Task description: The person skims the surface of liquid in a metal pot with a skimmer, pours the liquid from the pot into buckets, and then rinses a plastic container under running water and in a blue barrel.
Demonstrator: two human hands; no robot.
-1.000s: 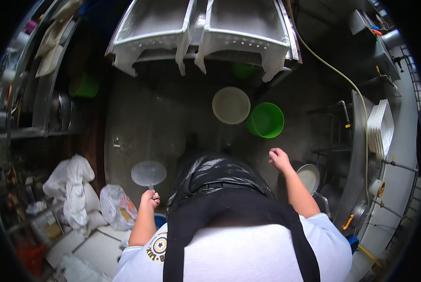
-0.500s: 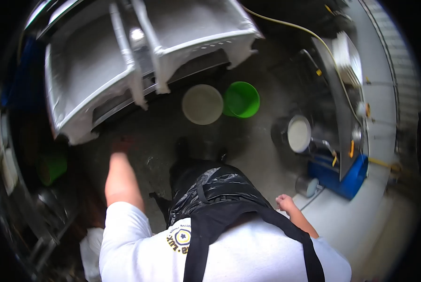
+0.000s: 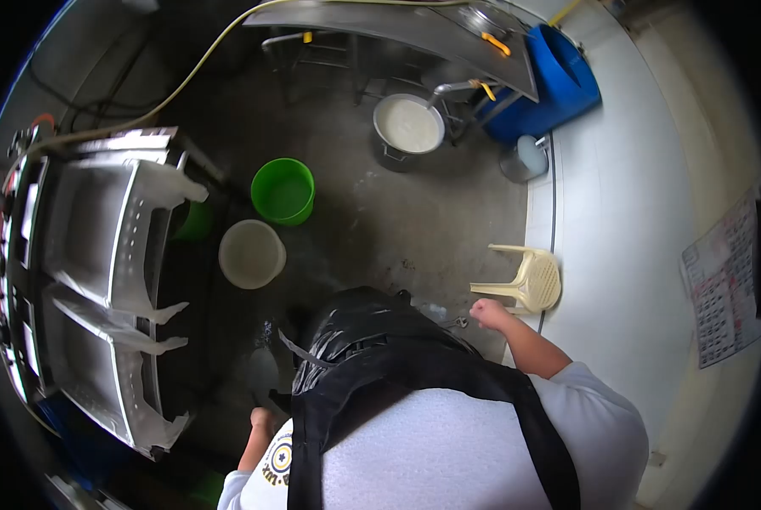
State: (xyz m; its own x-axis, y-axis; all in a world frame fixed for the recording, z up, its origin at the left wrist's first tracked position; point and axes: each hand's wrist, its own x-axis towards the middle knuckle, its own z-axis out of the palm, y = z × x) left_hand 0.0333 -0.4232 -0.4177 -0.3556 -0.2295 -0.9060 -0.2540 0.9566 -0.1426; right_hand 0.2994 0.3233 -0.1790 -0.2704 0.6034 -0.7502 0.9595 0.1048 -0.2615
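Observation:
My right hand is curled closed in front of my body, with nothing showing in it. In view it lies close to a cream plastic stool, but whether they touch I cannot tell. My left hand hangs low at my left side, its fingers curled and partly hidden, and no object shows in it. A pale wet-looking patch appears on the dark floor just beyond that hand. Ahead on the floor are a white bucket and a green bucket, side by side.
White cloth-lined trays stand on a rack at left. Ahead, a large pot of white liquid sits below a metal table with a tap. A blue barrel and a metal pot stand by the right wall. A yellow hose runs overhead.
My view has turned right: the trays and buckets now lie further left, and the stool has come into view. My left hand has drawn back from near the trays to my side.

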